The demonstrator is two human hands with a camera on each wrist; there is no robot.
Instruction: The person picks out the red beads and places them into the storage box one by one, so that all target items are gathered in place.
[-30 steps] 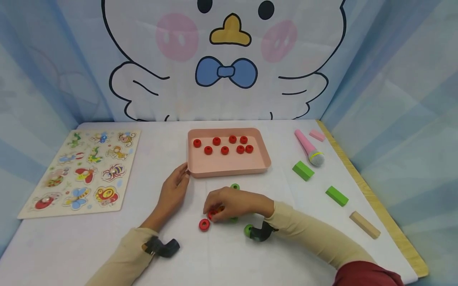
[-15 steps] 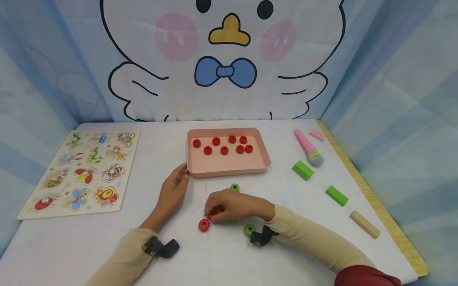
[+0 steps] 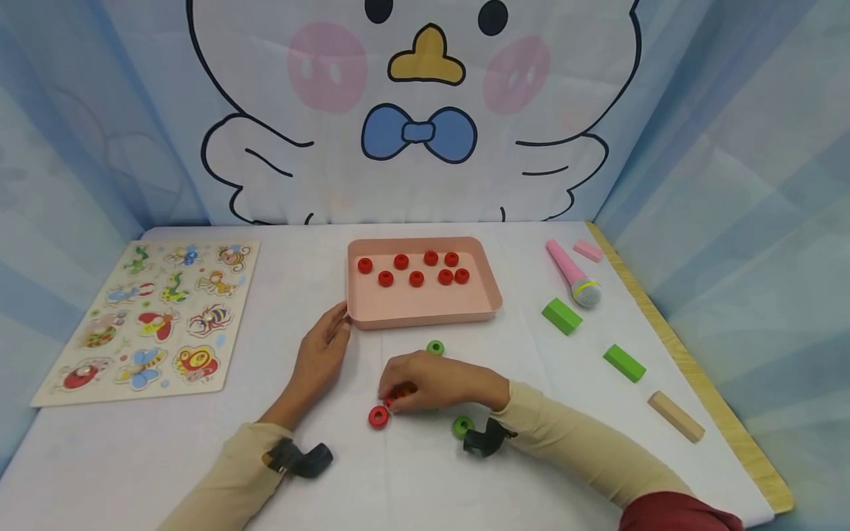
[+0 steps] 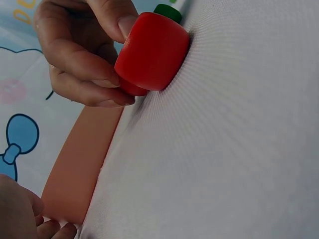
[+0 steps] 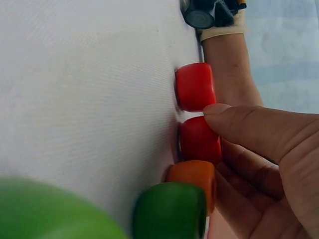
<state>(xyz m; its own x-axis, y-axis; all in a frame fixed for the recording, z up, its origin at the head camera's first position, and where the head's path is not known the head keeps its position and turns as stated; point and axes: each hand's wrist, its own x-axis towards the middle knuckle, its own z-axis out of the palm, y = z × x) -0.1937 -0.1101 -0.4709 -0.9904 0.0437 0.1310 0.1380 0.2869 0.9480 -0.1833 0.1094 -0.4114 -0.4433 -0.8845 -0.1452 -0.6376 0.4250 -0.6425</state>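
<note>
My left hand rests its fingertips against the left front corner of the pink tray. Several red beads lie spread out in the tray. In front of it, my right hand pinches a red bead between thumb and fingers, down at the white cloth. A second red bead sits right beside that one. The right wrist view also has an orange bead and a dark green bead close by the fingers. Green beads lie around the right hand, partly hidden by it.
At the left lies a wooden insect puzzle board. On the right are a pink toy microphone, a pink block, green blocks and a plain wooden block. A printed curtain stands behind the table.
My right hand has shifted very slightly to the right and down, staying at the red beads. The left hand keeps its place at the tray corner.
</note>
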